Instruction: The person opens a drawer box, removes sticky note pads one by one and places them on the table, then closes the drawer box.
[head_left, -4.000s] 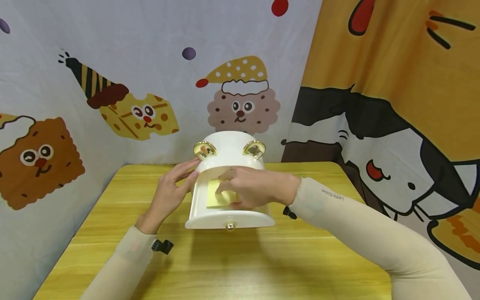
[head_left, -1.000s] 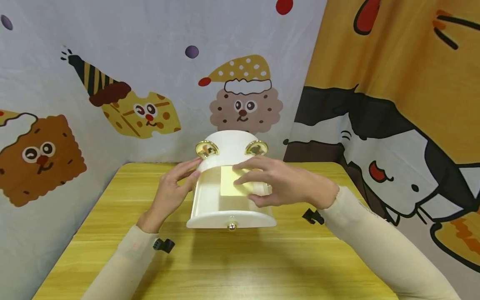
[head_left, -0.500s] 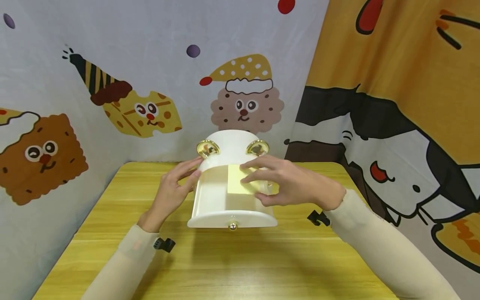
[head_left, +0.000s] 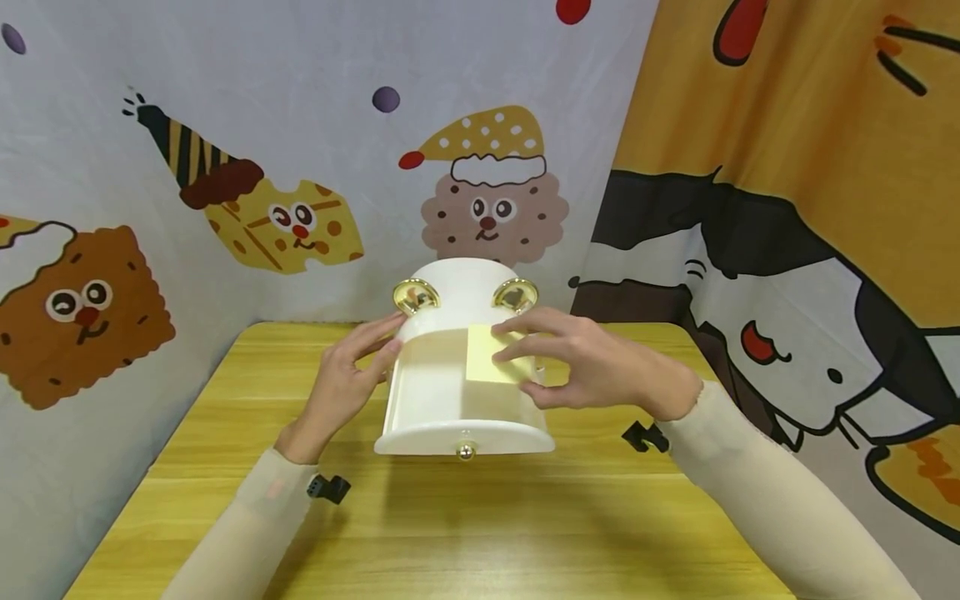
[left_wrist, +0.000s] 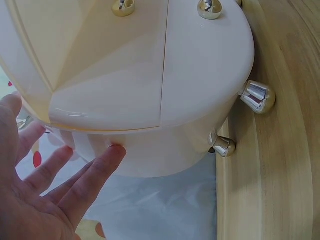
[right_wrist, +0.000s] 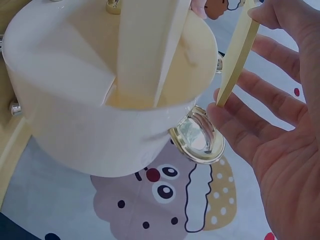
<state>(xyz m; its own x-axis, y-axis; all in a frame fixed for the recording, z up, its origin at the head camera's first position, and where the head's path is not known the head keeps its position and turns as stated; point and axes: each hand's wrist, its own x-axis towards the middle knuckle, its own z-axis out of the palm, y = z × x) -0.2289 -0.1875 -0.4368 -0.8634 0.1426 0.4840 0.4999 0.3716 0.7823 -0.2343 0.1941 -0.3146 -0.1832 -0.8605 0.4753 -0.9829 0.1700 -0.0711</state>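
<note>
A pad of yellow sticky notes (head_left: 483, 354) is pinched at its edges between the thumb and fingertips of my right hand (head_left: 600, 358). It is held over the open drawer (head_left: 420, 438) of a white rounded box (head_left: 465, 287). In the right wrist view, the thick pad (right_wrist: 239, 57) stands on edge beside the box. My left hand (head_left: 345, 379) rests its fingertips on the box's left side; in the left wrist view the extended fingers (left_wrist: 95, 182) touch the curved wall. A gold knob (head_left: 466, 452) sits on the drawer front.
Two shiny gold discs (head_left: 516, 295) stick up from the box top. Metallic feet (left_wrist: 259, 97) hold the box on the wooden table (head_left: 480, 533). Behind the table hangs a printed cloth (head_left: 300, 83), with an orange one at right.
The sticky-note pad was low inside the drawer under my right hand; it has come up and to the right, pinched by that hand. My left hand has stayed against the box.
</note>
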